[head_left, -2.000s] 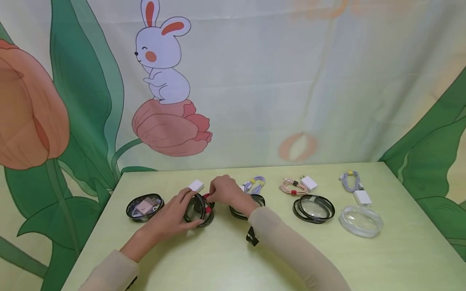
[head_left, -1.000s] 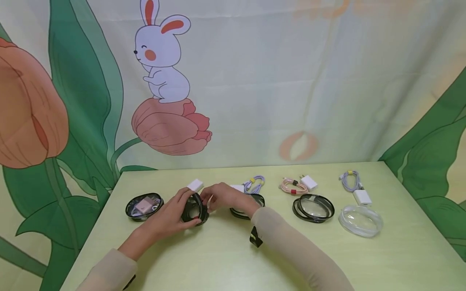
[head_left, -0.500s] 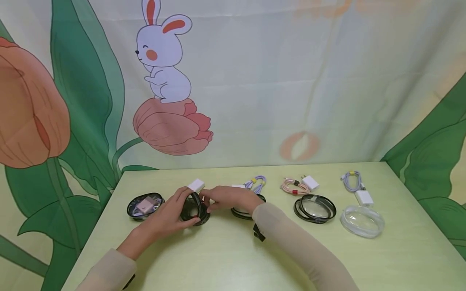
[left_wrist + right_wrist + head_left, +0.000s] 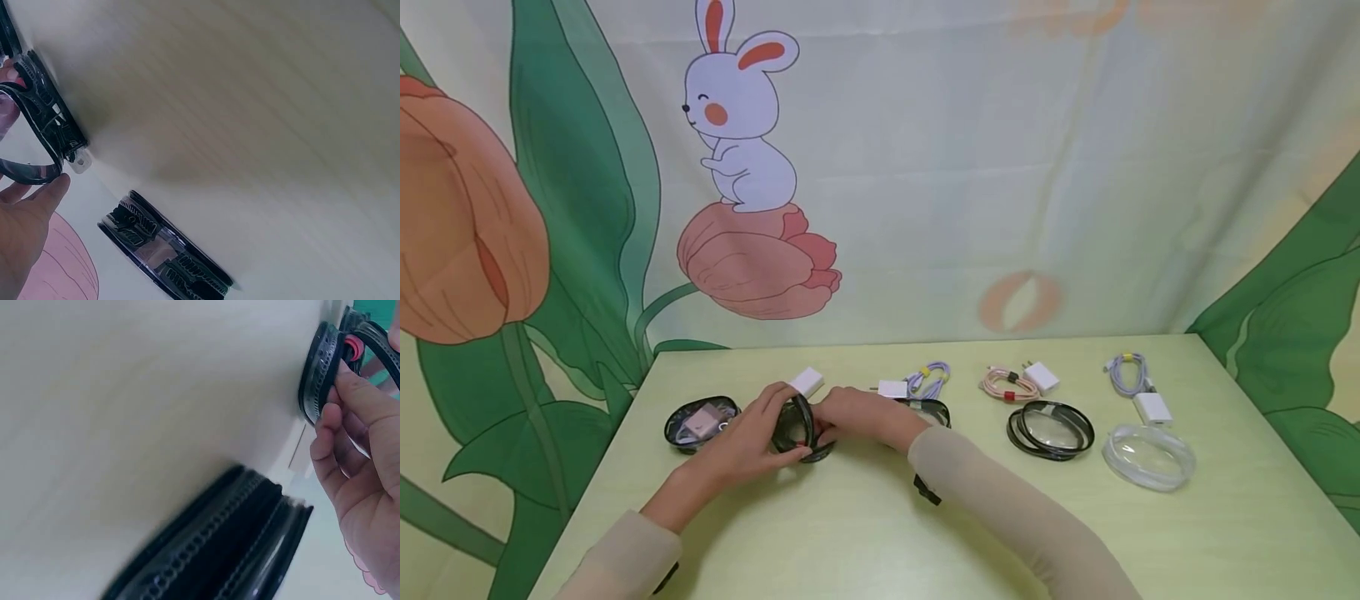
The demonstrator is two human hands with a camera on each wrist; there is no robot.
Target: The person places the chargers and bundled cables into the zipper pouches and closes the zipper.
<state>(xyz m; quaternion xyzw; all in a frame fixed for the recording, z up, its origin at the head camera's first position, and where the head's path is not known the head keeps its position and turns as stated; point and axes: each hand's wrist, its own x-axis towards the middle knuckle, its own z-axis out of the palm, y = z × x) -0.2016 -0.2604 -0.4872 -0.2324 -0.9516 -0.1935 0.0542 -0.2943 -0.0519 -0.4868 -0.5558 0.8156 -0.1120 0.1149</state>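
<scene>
A small clear case with black zipper edges stands unzipped on the table. My left hand holds its raised lid between thumb and fingers. My right hand reaches in from the right side, its curled fingers right at the rim and over a dark cable. In the right wrist view a red cable tie shows inside, close beside the thumb tip. The cable is mostly hidden by the hands and lid. A white charger plug lies just behind the case.
A filled case with a pink plug sits at left. Rightward are black-edged cases, a clear-edged case, white plugs, purple cables and a pink cable. A printed curtain hangs behind the table.
My right hand has brought the black cable with red ties down into the case, and its fingers have sunk lower inside. My left hand keeps holding the lid up.
</scene>
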